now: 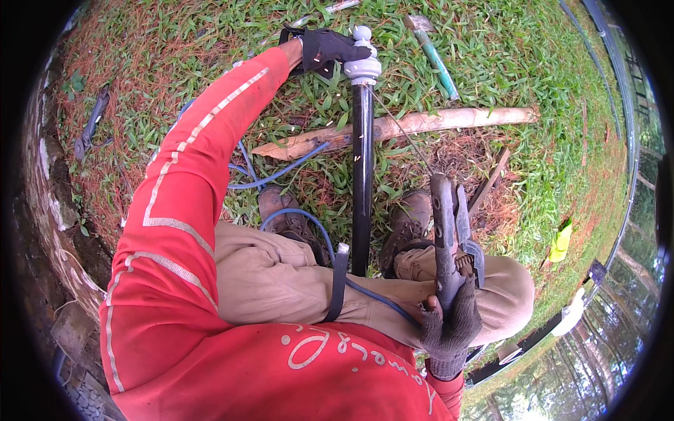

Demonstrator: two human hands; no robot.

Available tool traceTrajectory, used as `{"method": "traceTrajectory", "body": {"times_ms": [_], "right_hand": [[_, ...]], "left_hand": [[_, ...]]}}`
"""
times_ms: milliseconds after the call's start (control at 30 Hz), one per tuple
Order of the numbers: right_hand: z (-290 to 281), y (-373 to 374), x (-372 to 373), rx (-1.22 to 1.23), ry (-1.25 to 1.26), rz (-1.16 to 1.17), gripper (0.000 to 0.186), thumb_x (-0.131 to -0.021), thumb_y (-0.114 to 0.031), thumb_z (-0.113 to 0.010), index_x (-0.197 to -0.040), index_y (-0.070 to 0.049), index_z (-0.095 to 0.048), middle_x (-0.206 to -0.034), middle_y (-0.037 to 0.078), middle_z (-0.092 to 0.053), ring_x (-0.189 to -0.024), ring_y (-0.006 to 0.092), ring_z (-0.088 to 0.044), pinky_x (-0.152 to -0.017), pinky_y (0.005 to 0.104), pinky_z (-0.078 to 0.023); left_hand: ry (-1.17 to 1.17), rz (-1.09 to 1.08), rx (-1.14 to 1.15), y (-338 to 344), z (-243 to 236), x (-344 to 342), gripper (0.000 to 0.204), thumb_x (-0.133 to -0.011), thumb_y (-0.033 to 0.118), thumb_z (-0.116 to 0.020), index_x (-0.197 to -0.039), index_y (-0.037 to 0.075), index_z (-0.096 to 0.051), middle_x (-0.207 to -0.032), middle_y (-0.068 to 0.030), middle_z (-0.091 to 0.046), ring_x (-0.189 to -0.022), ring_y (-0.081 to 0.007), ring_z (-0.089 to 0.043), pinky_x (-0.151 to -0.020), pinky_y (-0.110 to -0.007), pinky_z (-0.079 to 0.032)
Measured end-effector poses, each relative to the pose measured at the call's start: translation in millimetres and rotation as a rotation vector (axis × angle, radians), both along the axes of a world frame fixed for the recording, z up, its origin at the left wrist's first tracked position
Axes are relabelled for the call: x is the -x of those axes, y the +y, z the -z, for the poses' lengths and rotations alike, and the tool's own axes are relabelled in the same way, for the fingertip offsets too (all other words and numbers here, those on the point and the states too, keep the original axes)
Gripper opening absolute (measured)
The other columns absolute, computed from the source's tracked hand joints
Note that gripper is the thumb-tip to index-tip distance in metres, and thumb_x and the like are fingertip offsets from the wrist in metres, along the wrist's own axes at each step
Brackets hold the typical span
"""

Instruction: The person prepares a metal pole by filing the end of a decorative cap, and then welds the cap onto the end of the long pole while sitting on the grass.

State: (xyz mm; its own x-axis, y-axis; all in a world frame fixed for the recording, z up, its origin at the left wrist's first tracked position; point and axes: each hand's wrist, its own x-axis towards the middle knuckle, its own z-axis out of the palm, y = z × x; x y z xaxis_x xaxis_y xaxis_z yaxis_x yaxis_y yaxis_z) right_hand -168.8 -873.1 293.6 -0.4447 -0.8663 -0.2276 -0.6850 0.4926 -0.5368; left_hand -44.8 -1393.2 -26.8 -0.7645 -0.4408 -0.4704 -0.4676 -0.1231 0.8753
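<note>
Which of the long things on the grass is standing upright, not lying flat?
The black pole: it stands between the boots, with the left hand by its grey cap. The wooden stake and green-handled hammer lie flat.

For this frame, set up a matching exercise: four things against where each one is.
Things:
1. black pipe
2. pliers
3. wooden stake
4. hammer

Places:
A. lying on the grass, far side, green handle
B. in the right hand
C. upright between the boots, left hand at its grey top fitting
D. lying across the grass behind the pipe

Pairs: 1-C, 2-B, 3-D, 4-A
</note>
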Motion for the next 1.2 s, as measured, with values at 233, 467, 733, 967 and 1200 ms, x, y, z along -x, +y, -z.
{"method": "traceTrajectory", "body": {"times_ms": [233,467,733,967,1200], "right_hand": [[1,-4,-1,0.063,0.044,0.007,0.062,-0.098,-0.017,-0.076,-0.145,0.019,-0.055,-0.102,0.021,-0.077,-0.094,0.0273,-0.077,-0.09,0.0375,-0.058],[1,-4,-1,0.054,0.058,0.0,0.062,-0.098,-0.018,-0.077,-0.144,0.019,-0.056,-0.104,0.023,-0.078,-0.096,0.0289,-0.078,-0.091,0.038,-0.059],[-3,1,1,-0.033,0.002,0.005,0.073,-0.098,-0.025,-0.076,-0.149,0.02,-0.048,-0.134,0.035,-0.07,-0.115,0.0495,-0.076,-0.096,0.048,-0.06],[1,-1,-1,0.02,0.114,-0.022,0.063,-0.098,-0.02,-0.078,-0.141,0.02,-0.057,-0.102,0.026,-0.077,-0.093,0.0327,-0.078,-0.086,0.0397,-0.059],[-1,0,1,-0.043,0.008,0.009,0.071,-0.098,-0.025,-0.076,-0.148,0.019,-0.051,-0.131,0.034,-0.072,-0.111,0.0494,-0.076,-0.096,0.0483,-0.06]], "left_hand": [[-0.115,0.006,-0.075,9,-34,6,0.066,-0.096,0.059,-0.081,-0.137,0.009,-0.075,-0.112,-0.0047,-0.076,-0.098,-0.015,-0.065,-0.081,-0.034,-0.052],[-0.089,-0.014,-0.12,8,-30,1,0.063,-0.095,0.061,-0.081,-0.132,0.01,-0.077,-0.102,-0.0008,-0.072,-0.087,-0.0105,-0.06,-0.071,-0.03,-0.049],[-0.155,0.012,-0.067,8,-57,-2,0.062,-0.095,0.061,-0.081,-0.131,0.011,-0.077,-0.101,-0.0002,-0.072,-0.085,-0.01,-0.06,-0.071,-0.029,-0.051],[-0.187,0.041,-0.028,8,-63,-3,0.061,-0.095,0.061,-0.081,-0.13,0.011,-0.077,-0.101,0.0002,-0.072,-0.083,-0.0096,-0.06,-0.071,-0.029,-0.051],[-0.183,0.038,-0.044,8,-51,3,0.061,-0.095,0.062,-0.081,-0.128,0.011,-0.077,-0.102,0.0007,-0.072,-0.083,-0.0092,-0.06,-0.072,-0.029,-0.051]]}}
